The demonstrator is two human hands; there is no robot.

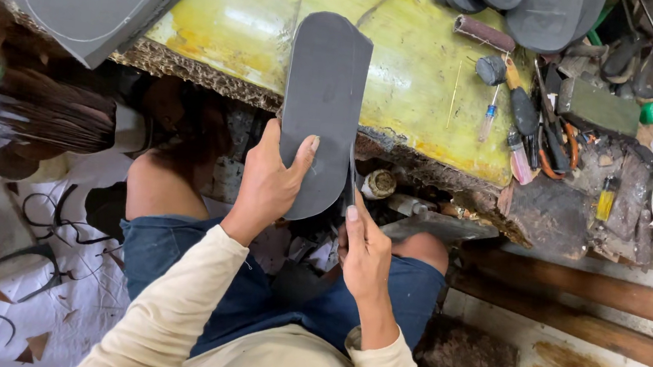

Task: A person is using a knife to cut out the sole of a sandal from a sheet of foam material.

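A: Where's the piece sitting right now?

B: The dark grey, sole-shaped rubber sheet [323, 111] is held upright over the person's lap, its rounded top leaning against the worn edge of the yellow-stained table [408, 80]. The left hand [269, 182] is clenched on its lower left side, thumb pressed across the face.

A: And the other hand?

B: The right hand [362, 251] has its grip closed around a thin dark blade [351, 184] that runs along the sheet's right edge. Most of the tool is hidden in the fist, so I can't tell what kind of handle it has.

A: What worries you?

B: The blade sits very near the left thumb and fingers. If it slips off the rubber edge, I'd judge it could run towards that hand or down at the bare knees [163, 184] below.

A: Anything about the sheet itself?

B: It's only pinched low down and propped at the top. Rubber that thin likely bends under pressure, so the cut could wander or dig in unevenly.

A: The surroundings?

B: The cluttered tools [543, 132] at the table's right end lie well apart, but the crumbling table edge is a poor rest; the sheet might skid sideways on it.
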